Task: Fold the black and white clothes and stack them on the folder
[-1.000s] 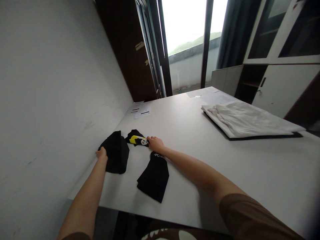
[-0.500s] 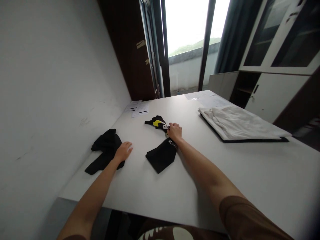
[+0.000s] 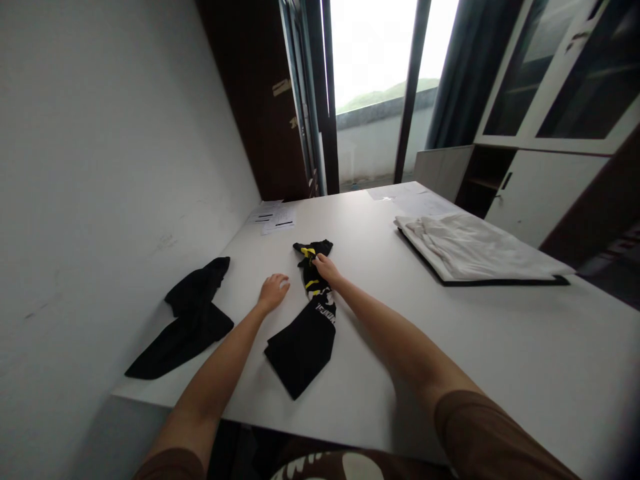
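Observation:
On the white table (image 3: pixel 390 360) in front of me lies a black cloth piece (image 3: pixel 303 347) with yellow and white print. Its near end is flat and broad; the middle is narrow and bunched. My right hand (image 3: pixel 327 270) grips it near its far end, thumb and fingers closed on the fabric. Just left of it, my left hand (image 3: pixel 273 292) rests low over the tabletop, fingers apart and holding nothing. A plain black cloth piece (image 3: pixel 195 317) lies twisted by the wall, left of my left forearm. I cannot tell which garment either piece is.
A folded white cloth (image 3: pixel 475 247) lies on a dark layer at the right. Paper sheets (image 3: pixel 280 219) lie at the far left corner, with more sheets (image 3: pixel 413 199) at the far edge. A wall (image 3: pixel 100 200) borders the table's left side.
The printed cloth has shifted left and nearer, stretching out longer. My right hand went left with it. My left hand left the plain black cloth, which now lies more spread out, and moved right.

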`<action>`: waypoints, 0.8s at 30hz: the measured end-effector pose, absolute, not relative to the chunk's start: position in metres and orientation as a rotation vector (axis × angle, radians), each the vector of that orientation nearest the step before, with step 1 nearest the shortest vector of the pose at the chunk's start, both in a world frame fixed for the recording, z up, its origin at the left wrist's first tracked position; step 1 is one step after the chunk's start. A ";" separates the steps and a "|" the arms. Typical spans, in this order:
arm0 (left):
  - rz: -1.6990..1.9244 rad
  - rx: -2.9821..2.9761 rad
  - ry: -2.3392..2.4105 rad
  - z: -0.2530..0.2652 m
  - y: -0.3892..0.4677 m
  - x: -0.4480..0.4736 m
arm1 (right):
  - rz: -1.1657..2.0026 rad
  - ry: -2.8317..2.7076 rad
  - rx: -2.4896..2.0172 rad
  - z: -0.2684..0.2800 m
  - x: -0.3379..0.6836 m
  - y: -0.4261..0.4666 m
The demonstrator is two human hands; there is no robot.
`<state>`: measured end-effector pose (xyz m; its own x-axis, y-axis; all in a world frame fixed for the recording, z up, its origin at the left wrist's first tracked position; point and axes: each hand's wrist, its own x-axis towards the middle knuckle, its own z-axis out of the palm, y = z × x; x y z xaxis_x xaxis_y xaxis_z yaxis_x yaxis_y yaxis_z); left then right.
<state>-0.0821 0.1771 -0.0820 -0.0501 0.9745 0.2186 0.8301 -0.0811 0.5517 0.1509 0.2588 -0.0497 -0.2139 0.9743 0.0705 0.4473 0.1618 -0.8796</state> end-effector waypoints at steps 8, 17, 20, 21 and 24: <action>1.214 1.740 1.599 -0.075 0.189 -0.035 | 1.761 -1.167 -0.936 -0.038 0.165 0.246; 1.509 1.295 1.405 -0.081 0.184 -0.059 | 1.583 -1.572 -1.110 -0.044 0.149 0.238; 1.547 1.237 1.384 -0.079 0.183 -0.064 | 1.012 -1.765 -1.207 -0.047 0.151 0.240; 1.548 1.231 1.375 -0.078 0.183 -0.064 | 0.825 -1.815 -1.181 -0.047 0.152 0.239; 1.504 1.254 1.348 -0.077 0.180 -0.063 | 0.587 -2.004 -0.919 -0.043 0.152 0.231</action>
